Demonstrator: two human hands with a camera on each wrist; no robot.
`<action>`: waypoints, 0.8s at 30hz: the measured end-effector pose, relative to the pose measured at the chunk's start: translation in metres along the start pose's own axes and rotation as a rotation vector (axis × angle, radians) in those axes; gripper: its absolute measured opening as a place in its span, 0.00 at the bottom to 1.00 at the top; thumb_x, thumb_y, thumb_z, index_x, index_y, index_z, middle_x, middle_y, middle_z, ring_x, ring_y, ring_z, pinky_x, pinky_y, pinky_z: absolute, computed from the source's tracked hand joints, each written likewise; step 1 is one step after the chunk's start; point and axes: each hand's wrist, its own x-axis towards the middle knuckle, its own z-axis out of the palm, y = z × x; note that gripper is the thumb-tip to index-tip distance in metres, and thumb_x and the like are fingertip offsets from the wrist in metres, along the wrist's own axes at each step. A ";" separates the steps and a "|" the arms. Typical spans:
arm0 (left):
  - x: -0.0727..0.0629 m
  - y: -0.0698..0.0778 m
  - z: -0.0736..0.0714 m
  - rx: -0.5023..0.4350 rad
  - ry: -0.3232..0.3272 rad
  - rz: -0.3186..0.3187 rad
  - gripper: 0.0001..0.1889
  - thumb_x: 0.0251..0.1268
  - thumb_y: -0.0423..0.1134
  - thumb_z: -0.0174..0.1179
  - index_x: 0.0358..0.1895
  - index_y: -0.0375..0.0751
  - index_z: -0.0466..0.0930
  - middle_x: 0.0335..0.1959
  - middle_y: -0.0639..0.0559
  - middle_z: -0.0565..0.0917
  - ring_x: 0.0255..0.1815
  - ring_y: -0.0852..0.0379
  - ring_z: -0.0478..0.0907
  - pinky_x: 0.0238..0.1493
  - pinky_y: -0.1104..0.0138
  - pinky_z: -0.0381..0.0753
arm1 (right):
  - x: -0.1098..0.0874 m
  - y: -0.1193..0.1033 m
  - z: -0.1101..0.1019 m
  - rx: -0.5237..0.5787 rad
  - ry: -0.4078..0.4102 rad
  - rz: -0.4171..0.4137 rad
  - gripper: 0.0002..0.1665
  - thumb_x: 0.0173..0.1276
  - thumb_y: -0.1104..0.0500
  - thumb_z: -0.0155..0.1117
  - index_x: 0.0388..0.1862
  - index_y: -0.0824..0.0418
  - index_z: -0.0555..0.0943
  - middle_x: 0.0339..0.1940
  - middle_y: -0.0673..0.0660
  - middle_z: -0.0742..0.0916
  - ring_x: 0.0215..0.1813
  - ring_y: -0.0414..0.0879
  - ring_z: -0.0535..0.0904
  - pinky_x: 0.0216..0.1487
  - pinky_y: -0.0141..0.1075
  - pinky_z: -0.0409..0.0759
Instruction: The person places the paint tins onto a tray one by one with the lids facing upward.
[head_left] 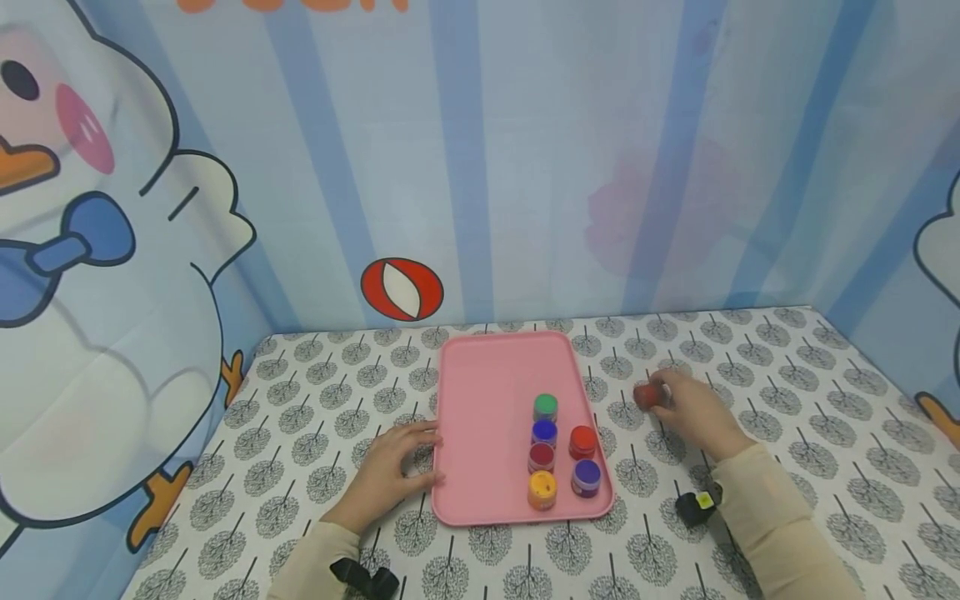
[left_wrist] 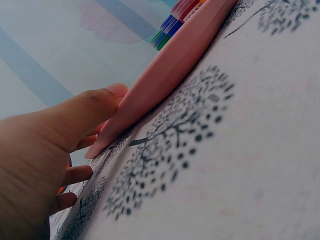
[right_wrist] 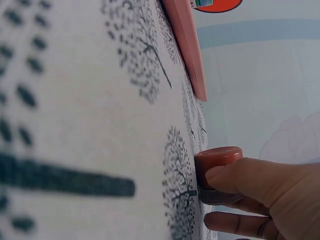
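Note:
My right hand (head_left: 693,412) grips a small brownish-red paint jar (right_wrist: 212,167) between thumb and fingers, right of the pink tray (head_left: 487,400). The jar is at the tablecloth and appears to lie on its side, cap toward the tray. My left hand (head_left: 390,471) rests at the tray's left edge, its thumb and fingertips touching the rim (left_wrist: 150,85). In the tray's right part stand a green jar (head_left: 546,407), a blue jar (head_left: 544,433), a dark red jar (head_left: 542,457) and a yellow-orange jar (head_left: 542,490) in a column. Beside them are a red jar (head_left: 582,442) and a purple jar (head_left: 586,477).
A white tablecloth (head_left: 300,450) with black tree prints covers the table. Behind it hangs a blue striped backdrop (head_left: 525,167) with cartoon figures. Black wrist straps show on both sleeves.

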 end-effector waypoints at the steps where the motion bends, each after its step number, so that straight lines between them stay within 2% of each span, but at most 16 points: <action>1: 0.000 0.000 0.000 -0.001 -0.001 -0.001 0.25 0.49 0.50 0.71 0.53 0.48 0.80 0.64 0.51 0.77 0.67 0.44 0.70 0.69 0.40 0.62 | 0.000 0.000 0.000 0.006 -0.008 0.004 0.28 0.58 0.63 0.68 0.57 0.72 0.72 0.51 0.73 0.82 0.47 0.64 0.81 0.51 0.58 0.80; 11: 0.000 0.001 -0.001 -0.009 -0.016 -0.025 0.25 0.50 0.51 0.70 0.53 0.49 0.80 0.65 0.51 0.76 0.68 0.44 0.69 0.69 0.40 0.61 | 0.000 0.001 -0.001 0.006 -0.018 0.012 0.26 0.57 0.64 0.68 0.54 0.70 0.73 0.43 0.67 0.85 0.38 0.55 0.82 0.42 0.52 0.82; 24: 0.001 0.000 -0.001 -0.010 -0.017 -0.017 0.25 0.50 0.50 0.70 0.53 0.48 0.80 0.65 0.51 0.76 0.68 0.44 0.69 0.69 0.40 0.61 | 0.000 0.003 -0.001 0.017 -0.024 0.013 0.21 0.57 0.63 0.69 0.48 0.67 0.75 0.41 0.65 0.83 0.38 0.54 0.80 0.38 0.49 0.82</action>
